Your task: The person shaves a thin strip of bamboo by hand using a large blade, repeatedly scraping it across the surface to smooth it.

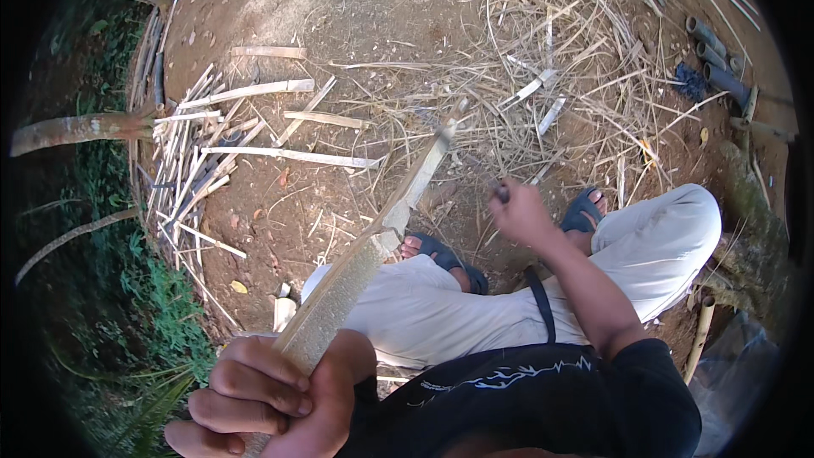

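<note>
1. Left hand (259,397) is grasping the strip (332,309) near its lower end, fingers curling fully over it; I am reading this firm hold as a way of steadying a long piece from one end.
2. That strip is running up and to the right from the fist, passing in front of the left leg (373,314), its far end pointing out over the littered ground (339,4). I am not managing to tell whether it is touching the leg. Its slant is probably leaving the stepped, split upper half free and within the other arm's reach.
3. Right hand (524,216) is clenching around a dark handle (501,193), apart from the strip; whatever is extending past the handle is blurring too much for me to name. The bent arm is presumably giving it room to work.
4. Both legs are folding outward, sandals (580,210) resting on the ground, and I am taking that low, spread seat as a way of clearing space between the knees.
5. Cut pieces (186,170) are lying heaped at the left, likely for being out of the way, with a few more (292,155) lying nearer. Shavings (585,110) are covering the ground ahead and to the right, apparently where they are falling.
</note>
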The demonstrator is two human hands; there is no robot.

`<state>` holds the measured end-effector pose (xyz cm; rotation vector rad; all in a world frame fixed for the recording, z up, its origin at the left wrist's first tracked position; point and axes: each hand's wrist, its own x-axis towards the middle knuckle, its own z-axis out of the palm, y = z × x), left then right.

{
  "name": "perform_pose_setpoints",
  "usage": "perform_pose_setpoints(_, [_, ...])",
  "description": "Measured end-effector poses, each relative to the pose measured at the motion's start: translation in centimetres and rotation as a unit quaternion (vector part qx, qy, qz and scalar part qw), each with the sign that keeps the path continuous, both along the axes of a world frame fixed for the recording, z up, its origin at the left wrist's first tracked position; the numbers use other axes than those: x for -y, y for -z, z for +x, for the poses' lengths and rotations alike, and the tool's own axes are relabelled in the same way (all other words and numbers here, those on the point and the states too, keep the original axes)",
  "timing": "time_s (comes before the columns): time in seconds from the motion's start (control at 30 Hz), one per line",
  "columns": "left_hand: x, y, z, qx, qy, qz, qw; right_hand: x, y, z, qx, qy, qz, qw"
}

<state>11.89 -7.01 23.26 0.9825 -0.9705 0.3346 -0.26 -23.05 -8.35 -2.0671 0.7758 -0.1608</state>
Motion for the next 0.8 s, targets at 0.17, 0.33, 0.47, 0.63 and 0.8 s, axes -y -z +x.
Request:
perform_pose_setpoints(0.17, [-0.2, 0.2, -0.5, 0.027, -0.008, -0.006, 1.000, -1.5, -5.3, 2.2, 0.095, -0.039, 0.062, 0.993])
perform_pose_setpoints(0.33, [0.2, 1.0, 0.4, 0.001, 0.008, -0.031, 0.999, 2.8, 2.5, 2.1, -0.033, -0.003, 0.026, 0.999])
perform_pose_setpoints(0.47, [0.3, 0.4, 0.0, 0.057, -0.200, 0.027, 0.978, 3.3, 3.6, 4.0, -0.056, -0.001, -0.004, 0.998])
perform_pose_setpoints(0.63, [-0.3, 0.5, 1.1, 0.012, -0.171, -0.001, 0.985, 0.0, -2.6, 4.1, 0.111, -0.074, -0.005, 0.991])
perform_pose_setpoints(0.8, [-0.9, 0.5, 1.3, -0.037, 0.062, -0.050, 0.996, 6.7, 7.5, 3.9, -0.171, -0.011, -0.017, 0.985])
